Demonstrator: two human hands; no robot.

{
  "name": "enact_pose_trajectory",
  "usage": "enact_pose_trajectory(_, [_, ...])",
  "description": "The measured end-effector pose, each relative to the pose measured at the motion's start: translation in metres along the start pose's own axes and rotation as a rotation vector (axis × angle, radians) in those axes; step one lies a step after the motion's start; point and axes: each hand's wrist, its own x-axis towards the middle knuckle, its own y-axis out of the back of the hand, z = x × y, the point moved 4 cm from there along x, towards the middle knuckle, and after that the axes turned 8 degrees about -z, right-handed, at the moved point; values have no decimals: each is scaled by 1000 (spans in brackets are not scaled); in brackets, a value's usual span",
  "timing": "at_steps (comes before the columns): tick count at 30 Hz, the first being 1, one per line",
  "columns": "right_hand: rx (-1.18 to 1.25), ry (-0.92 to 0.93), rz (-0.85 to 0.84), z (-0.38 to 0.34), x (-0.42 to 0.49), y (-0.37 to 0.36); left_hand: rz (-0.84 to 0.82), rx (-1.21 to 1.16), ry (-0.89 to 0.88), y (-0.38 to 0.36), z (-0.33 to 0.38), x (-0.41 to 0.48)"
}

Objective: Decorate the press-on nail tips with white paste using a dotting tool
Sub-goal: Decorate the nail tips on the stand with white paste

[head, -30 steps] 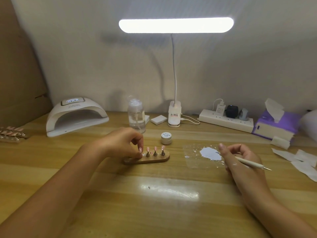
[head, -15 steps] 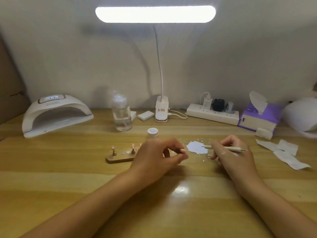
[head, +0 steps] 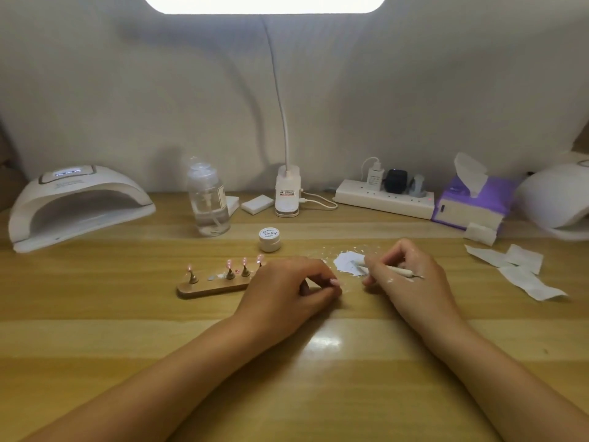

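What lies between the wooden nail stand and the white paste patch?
The left hand, fingers curled, covering the wooden nail stand's right end; shown in the head view.

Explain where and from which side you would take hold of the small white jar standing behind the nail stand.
Pinch the small white jar across its round side wall, just below the lid, coming straight down from above. It stands upright and is short and squat, so a top approach straddles it easily and probably keeps clear of the nail tips on the nail stand.
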Motion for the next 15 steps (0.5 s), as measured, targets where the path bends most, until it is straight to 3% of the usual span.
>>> enact_pose_trajectory(6, [4,10,8,-1,0,2,-21,-30,44,0,2,0])
enact_pose_trajectory(11, [42,7,26,0,-1,3,-139,-77,87,5,2,10])
enact_pose_trajectory(15, [57,-5,-1,2,-1,2,-54,-73,71,1,2,11])
